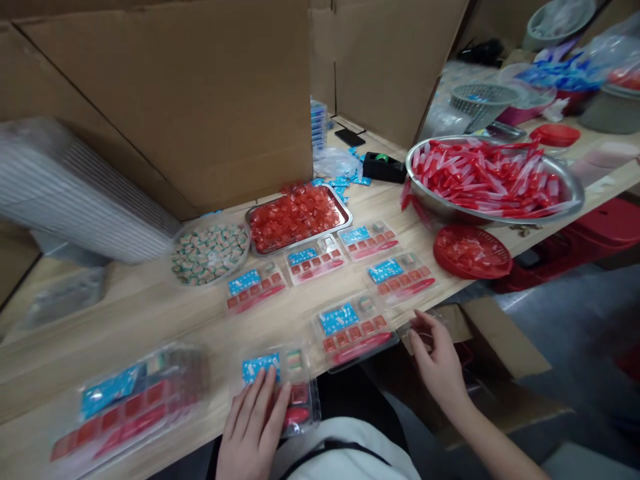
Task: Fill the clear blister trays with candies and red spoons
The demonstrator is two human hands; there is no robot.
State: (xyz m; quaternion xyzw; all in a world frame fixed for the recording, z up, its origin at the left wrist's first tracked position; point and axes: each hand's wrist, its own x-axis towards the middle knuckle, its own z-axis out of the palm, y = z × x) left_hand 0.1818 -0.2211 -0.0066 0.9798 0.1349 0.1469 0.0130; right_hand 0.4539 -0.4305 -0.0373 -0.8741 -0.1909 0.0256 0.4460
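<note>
My left hand point(255, 417) lies flat, fingers stretched, on a clear plastic blister tray point(294, 361) at the table's front edge. That tray holds a blue patterned packet, a striped piece, red squares and a red pen-like stick. My right hand point(437, 357) hovers past the table edge over an open cardboard box point(495, 337), fingers loosely bent and apart. I make out nothing in it. Left of it is another filled blister tray point(353, 330), jutting over the edge. Several more filled trays point(403, 275) lie behind, and a blurred stack of them point(130, 407) stands at the left.
Behind the trays stand a metal tray point(345, 210) of red squares and a clear dish point(246, 233) of striped pieces. A metal bowl point(575, 197) of red sticks and a red basket point(503, 257) are at the right. Cardboard panels point(165, 100) and a tape dispenser point(383, 168) stand behind.
</note>
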